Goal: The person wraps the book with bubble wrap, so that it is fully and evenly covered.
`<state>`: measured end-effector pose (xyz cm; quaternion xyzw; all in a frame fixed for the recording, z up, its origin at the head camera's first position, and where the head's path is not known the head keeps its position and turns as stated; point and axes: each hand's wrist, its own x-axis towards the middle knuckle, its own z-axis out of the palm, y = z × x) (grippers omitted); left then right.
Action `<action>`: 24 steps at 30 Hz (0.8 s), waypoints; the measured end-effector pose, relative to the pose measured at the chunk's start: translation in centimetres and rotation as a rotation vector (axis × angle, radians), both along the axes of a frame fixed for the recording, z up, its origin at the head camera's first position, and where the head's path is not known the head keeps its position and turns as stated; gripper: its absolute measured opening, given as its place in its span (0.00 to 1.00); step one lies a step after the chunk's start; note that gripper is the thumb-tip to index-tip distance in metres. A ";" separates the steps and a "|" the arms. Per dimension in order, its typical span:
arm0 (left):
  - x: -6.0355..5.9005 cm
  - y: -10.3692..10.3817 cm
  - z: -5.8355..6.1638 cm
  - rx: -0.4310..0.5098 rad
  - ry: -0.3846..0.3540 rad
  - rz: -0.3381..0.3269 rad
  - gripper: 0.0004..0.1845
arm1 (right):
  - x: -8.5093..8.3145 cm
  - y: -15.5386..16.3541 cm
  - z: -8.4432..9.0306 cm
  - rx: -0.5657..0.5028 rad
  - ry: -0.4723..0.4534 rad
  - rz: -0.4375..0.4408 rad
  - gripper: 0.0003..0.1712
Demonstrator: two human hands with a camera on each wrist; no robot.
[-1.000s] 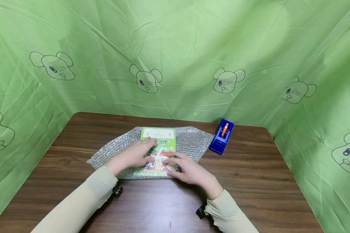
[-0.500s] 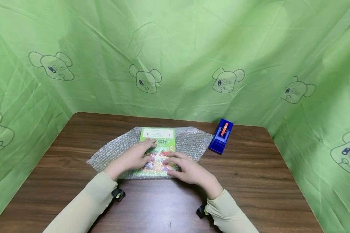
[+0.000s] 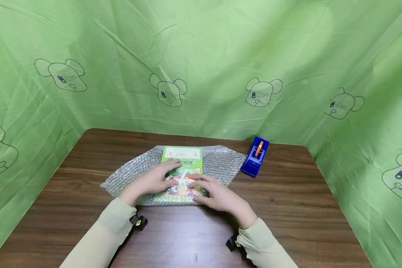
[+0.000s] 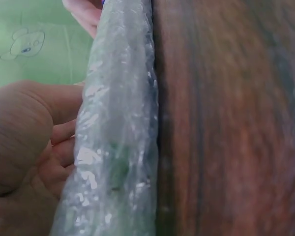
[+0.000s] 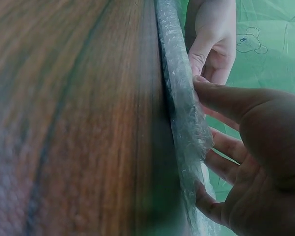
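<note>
A green book (image 3: 195, 166) with a colourful picture cover lies flat near the middle of the table. Bubble wrap (image 3: 221, 163) spreads out to both sides of it and is folded up over its lower part. My left hand (image 3: 150, 179) rests on the wrapped cover from the left, fingers extended. From the right, my right hand (image 3: 219, 194) lies on the lower part with its fingers spread. Both wrist views show the wrap's rounded near edge (image 4: 118, 108) close to the tabletop. There, the right thumb and fingers (image 5: 226, 96) touch the wrap from above.
A blue tape dispenser (image 3: 252, 160) with an orange roll stands at the back right, close beside the wrap's right corner. Green cloth (image 3: 214, 48) with bear-head drawings hangs behind the wooden table (image 3: 281, 208) and along its sides.
My left forearm and wrist have swung a little to the right, while the left fingers stay on the cover. The right hand, book and bubble wrap have hardly moved.
</note>
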<state>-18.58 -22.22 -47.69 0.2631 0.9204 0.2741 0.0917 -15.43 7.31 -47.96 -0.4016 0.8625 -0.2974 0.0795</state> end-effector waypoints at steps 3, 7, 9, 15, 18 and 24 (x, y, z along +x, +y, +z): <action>-0.1 0.1 0.1 -0.002 0.007 -0.013 0.39 | 0.0 0.2 -0.1 -0.005 -0.007 -0.006 0.22; -0.2 0.2 0.1 0.001 0.006 -0.019 0.39 | -0.1 0.5 -0.2 -0.013 -0.023 -0.014 0.23; -0.2 0.2 0.1 0.003 0.010 -0.022 0.38 | -0.2 0.6 -0.4 -0.017 -0.034 -0.016 0.23; -0.2 0.1 0.0 0.014 0.041 -0.029 0.37 | -0.5 0.5 -0.6 -0.035 -0.057 -0.021 0.22; -0.1 0.0 0.1 0.019 0.044 -0.032 0.37 | -0.5 0.5 -0.5 -0.050 -0.077 -0.020 0.22; -0.1 -0.1 0.2 0.026 0.039 -0.045 0.36 | -0.8 0.5 -0.7 -0.069 -0.088 -0.021 0.22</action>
